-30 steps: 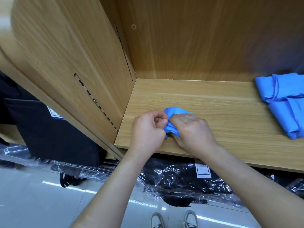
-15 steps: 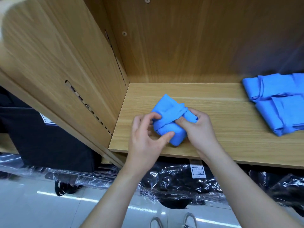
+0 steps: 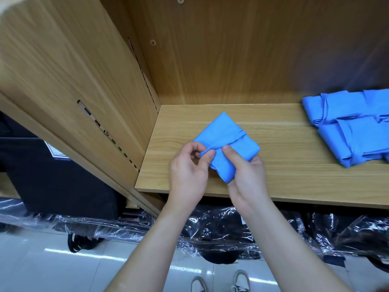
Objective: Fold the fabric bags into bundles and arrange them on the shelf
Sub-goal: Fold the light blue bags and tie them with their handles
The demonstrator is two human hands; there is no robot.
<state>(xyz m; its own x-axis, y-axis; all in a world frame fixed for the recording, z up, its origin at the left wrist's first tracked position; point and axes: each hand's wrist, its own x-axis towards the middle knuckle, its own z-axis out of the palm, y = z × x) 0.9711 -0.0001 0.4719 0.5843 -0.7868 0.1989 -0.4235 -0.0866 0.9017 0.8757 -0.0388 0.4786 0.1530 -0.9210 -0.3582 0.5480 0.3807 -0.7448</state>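
Observation:
A blue fabric bag bundle (image 3: 226, 135), wrapped with its own strap, sits over the front left part of the wooden shelf (image 3: 284, 178). My left hand (image 3: 188, 173) pinches the strap end at the bundle's near left side between thumb and forefinger. My right hand (image 3: 246, 182) grips the bundle's near end from below and the right, with its forefinger pressing on top. The near corner of the bundle is hidden in my right palm.
Several flat blue bags (image 3: 355, 125) lie stacked at the shelf's right end. A wooden side panel (image 3: 88, 81) rises on the left and a back wall (image 3: 252, 49) behind. Black goods in clear plastic (image 3: 221, 234) lie on the floor under the shelf.
The bundle has come out from under my hands and turned, so most of it shows. My left hand went from covering it to pinching the strap; the right shifted to the near end.

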